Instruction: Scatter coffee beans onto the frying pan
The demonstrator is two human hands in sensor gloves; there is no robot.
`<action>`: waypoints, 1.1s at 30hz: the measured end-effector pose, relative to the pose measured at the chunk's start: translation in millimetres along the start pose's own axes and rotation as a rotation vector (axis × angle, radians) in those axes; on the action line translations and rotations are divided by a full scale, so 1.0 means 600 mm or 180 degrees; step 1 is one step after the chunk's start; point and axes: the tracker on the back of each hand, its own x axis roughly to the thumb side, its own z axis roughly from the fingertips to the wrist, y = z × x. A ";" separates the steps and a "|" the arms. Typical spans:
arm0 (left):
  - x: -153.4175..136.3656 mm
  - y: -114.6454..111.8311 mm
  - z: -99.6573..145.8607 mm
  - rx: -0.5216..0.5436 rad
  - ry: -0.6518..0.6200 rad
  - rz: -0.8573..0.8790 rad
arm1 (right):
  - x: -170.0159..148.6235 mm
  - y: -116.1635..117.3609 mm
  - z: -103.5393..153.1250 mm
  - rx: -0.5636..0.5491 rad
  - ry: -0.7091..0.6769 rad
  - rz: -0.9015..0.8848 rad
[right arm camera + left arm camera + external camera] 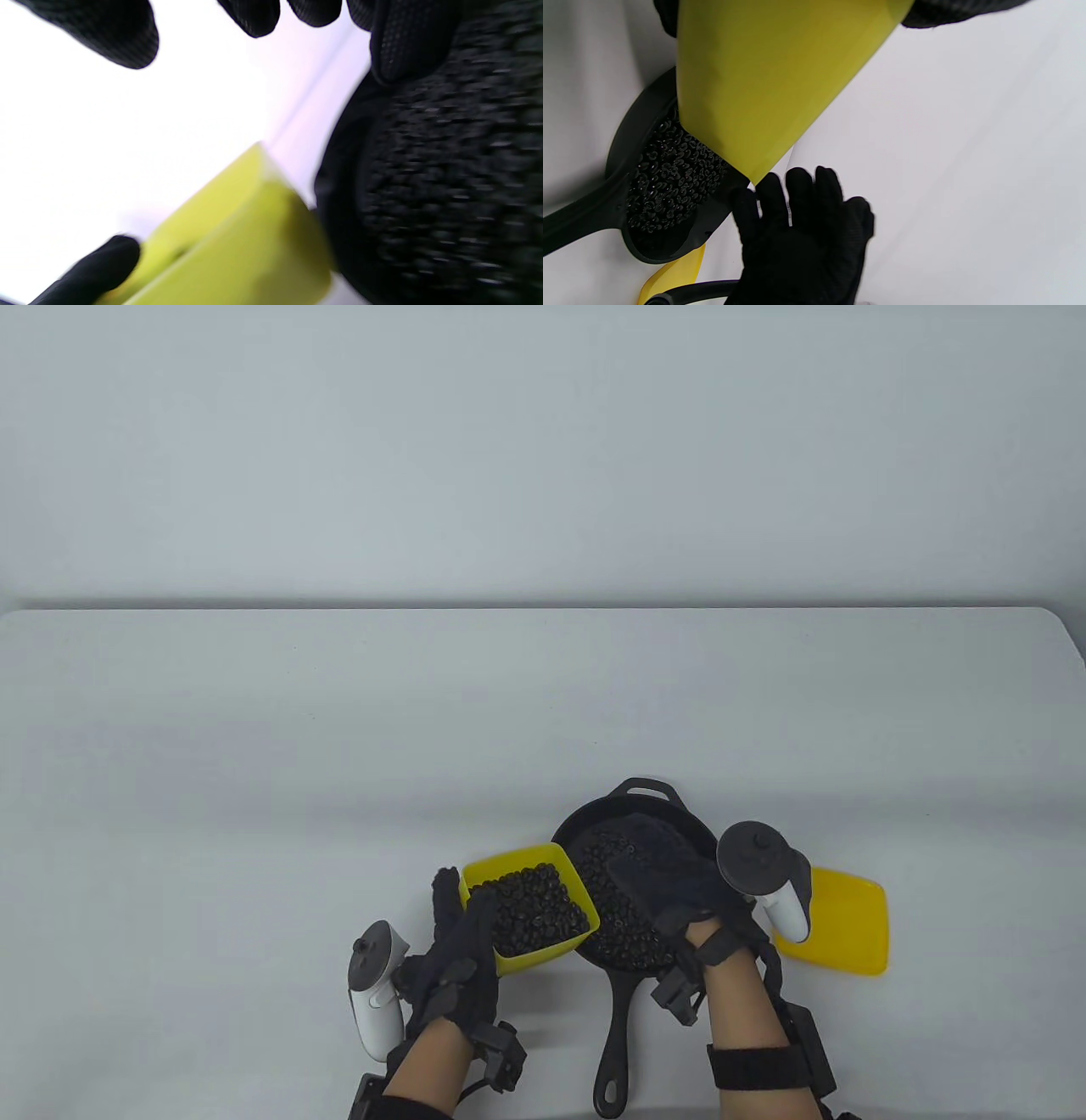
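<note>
Hands: left (454, 959) gripping box (530, 912)

Gloved fingers (106, 29) spread above; yellow container (254, 250) beside bean-filled pan (445, 190) (blurred).

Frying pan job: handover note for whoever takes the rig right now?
Left hand holds the yellow tub of coffee beans, lifted beside the pan's left rim.
Right hand is spread, palm down, over the frying pan, holding nothing.
Yellow lid lies right of the pan.
Done: beans already cover much of the pan.
Left: tub is still quite full; sprinkle more if wanted, then set it down.
</note>
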 end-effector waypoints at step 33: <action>-0.002 -0.040 0.005 -0.0354 0.0022 -0.0264 | 0.051 0.136 -0.028 0.0800 0.0220 -0.0022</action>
